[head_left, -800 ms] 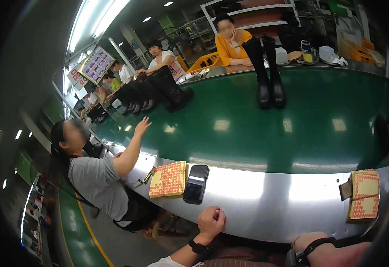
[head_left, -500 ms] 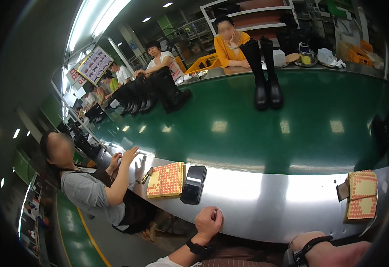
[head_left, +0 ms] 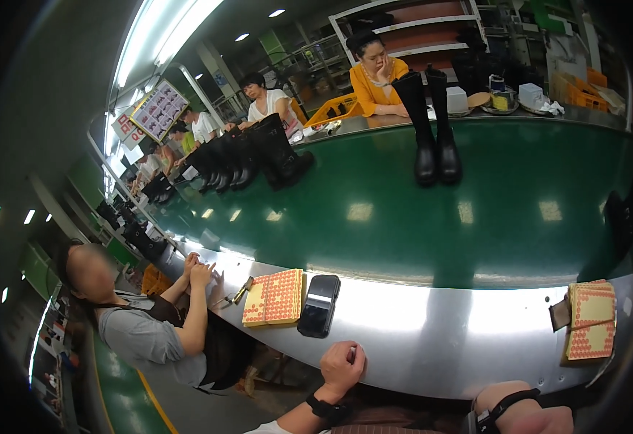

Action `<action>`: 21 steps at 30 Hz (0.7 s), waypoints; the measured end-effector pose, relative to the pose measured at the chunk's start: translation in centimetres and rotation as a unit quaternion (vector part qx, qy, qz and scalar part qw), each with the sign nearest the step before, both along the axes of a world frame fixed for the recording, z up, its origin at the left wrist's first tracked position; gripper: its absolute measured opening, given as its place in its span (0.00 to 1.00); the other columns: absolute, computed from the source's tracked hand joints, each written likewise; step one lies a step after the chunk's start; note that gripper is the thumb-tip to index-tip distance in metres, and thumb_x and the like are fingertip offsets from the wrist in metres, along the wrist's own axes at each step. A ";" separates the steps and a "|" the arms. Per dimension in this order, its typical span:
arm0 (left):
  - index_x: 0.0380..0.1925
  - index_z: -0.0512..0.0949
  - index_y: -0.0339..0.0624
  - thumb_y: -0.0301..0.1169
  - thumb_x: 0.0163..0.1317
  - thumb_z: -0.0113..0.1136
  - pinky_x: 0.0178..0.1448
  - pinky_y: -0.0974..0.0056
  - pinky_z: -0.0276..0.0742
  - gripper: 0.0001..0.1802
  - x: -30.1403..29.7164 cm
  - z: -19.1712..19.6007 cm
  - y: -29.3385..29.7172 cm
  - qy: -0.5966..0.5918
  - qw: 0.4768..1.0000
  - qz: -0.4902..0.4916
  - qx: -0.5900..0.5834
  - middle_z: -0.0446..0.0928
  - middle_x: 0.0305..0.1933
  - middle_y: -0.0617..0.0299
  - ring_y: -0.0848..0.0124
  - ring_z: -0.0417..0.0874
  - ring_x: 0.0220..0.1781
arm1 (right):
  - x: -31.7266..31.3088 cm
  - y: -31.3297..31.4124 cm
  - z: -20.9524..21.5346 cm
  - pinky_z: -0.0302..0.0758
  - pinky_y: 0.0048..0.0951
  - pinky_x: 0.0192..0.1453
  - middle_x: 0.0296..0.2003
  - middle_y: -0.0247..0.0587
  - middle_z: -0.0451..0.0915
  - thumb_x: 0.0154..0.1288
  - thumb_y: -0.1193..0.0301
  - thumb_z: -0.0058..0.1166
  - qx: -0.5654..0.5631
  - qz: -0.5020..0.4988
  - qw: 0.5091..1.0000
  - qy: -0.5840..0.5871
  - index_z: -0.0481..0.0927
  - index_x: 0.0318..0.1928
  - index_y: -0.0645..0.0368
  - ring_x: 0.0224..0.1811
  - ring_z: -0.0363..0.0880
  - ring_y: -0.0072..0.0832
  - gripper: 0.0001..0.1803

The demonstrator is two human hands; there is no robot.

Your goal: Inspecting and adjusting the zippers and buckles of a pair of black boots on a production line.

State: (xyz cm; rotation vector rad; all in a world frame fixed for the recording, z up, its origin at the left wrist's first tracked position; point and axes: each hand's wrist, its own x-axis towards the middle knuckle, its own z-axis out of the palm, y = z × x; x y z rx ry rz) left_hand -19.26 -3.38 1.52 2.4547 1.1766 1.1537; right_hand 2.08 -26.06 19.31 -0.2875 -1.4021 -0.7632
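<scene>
My left hand point(head_left: 342, 367), with a black band at its wrist, rests curled closed at the near edge of the metal ledge point(head_left: 396, 340). A dark spot shows between thumb and fingers; what they hold, if anything, I cannot make out. Nearest to it lies a black smartphone point(head_left: 319, 307), beside a stack of yellow cards with red round stickers point(head_left: 273, 298). My right hand point(head_left: 551, 419) is low at the right below the ledge, a black strap near it, its fingers hidden. A second sticker-card stack point(head_left: 591, 320) lies on the ledge beyond it.
A green conveyor belt point(head_left: 374, 224) runs past the ledge. Tall black boots point(head_left: 436, 137) stand on it, with more boots point(head_left: 273, 152) farther left. A co-worker in grey point(head_left: 150, 333) sits at my left; another in yellow point(head_left: 374, 83) leans on the far side.
The co-worker at the left has lowered and brought both hands together. The one in yellow has tipped their head down. My right hand has shifted slightly left; my left hand stays closed.
</scene>
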 end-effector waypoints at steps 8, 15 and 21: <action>0.25 0.78 0.42 0.27 0.53 0.63 0.26 0.61 0.70 0.03 0.9 0.2 0.0 0.004 1.000 -0.016 -0.003 0.73 0.19 0.62 0.64 0.74 0.20 | 1.5 2.3 5.3 0.63 0.24 0.22 0.19 0.42 0.74 0.27 0.71 0.17 -0.360 0.415 0.789 -0.274 0.75 0.18 0.58 0.19 0.73 0.30 0.25; 0.25 0.78 0.42 0.26 0.53 0.63 0.26 0.61 0.69 0.03 1.0 0.2 -0.2 -0.001 1.000 -0.012 -0.002 0.72 0.18 0.61 0.64 0.74 0.20 | -0.6 2.0 3.2 0.64 0.49 0.30 0.17 0.49 0.65 0.53 0.63 0.51 -0.297 0.489 0.796 -0.198 0.69 0.17 0.60 0.22 0.68 0.42 0.15; 0.25 0.78 0.41 0.27 0.53 0.64 0.26 0.61 0.69 0.03 1.0 0.3 -0.3 -0.004 1.000 -0.011 -0.002 0.73 0.18 0.62 0.64 0.74 0.20 | -1.7 2.4 3.0 0.61 0.46 0.24 0.16 0.47 0.63 0.51 0.65 0.51 -0.250 0.499 0.818 -0.137 0.68 0.15 0.58 0.21 0.67 0.44 0.14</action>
